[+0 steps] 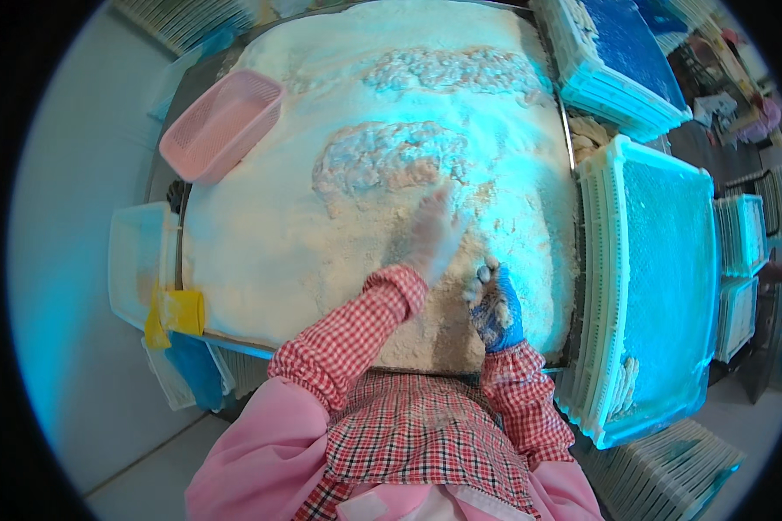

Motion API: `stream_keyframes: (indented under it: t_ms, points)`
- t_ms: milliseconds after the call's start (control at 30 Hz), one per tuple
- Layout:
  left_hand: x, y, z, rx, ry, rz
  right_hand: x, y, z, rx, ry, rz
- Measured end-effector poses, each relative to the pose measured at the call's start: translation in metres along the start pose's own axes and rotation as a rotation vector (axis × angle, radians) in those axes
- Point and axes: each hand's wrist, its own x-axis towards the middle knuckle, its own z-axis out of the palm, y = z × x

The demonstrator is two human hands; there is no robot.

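A broad layer of white powder (pixel 261 226), looking like flour, covers the table before me. My left hand (pixel 434 233) reaches into it at the near edge of a lumpy heap of powder-coated pieces (pixel 382 156). Its fingers are blurred and pale against the powder, so their grip is unclear. Nearer to me on the right, my right hand (pixel 497 308) wears a blue glove caked with white. Those fingers are curled in; whatever lies inside them is hidden. Farther back spreads a second heap of coated pieces (pixel 460 69).
A pink perforated basket (pixel 222 126) rests at the table's left. Beside that edge are a clear bin (pixel 135 265) and a yellow cloth (pixel 181 311). Stacked white trays (pixel 613 286) crowd the right side, with more trays (pixel 613 91) behind them.
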Motion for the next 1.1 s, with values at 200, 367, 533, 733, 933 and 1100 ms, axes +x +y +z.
stream_keyframes:
  t_ms: [200, 367, 533, 733, 933, 1100]
  points:
    - [0.026, -0.018, -0.014, -0.339, -0.222, -0.295, 0.011, -0.018, -0.015, 0.053, -0.049, -0.022]
    - [-0.008, -0.007, -0.039, -0.782, -0.320, -0.472, 0.022, -0.025, -0.002, 0.312, -0.011, -0.011]
    - [-0.020, -0.012, -0.035, -0.077, -0.050, 0.073, 0.023, -0.021, -0.015, 0.304, -0.142, -0.057]
    - [0.022, -0.015, 0.028, 0.152, -0.017, 0.375, 0.010, -0.024, -0.016, 0.280, -0.106, -0.068]
    - [-0.005, 0.039, -0.003, -0.511, -0.300, -0.261, 0.011, -0.034, -0.025, 0.342, -0.053, -0.202]
    - [-0.074, 0.034, 0.002, -0.325, -0.109, 0.161, 0.016, -0.014, -0.016, 0.448, -0.093, -0.124]
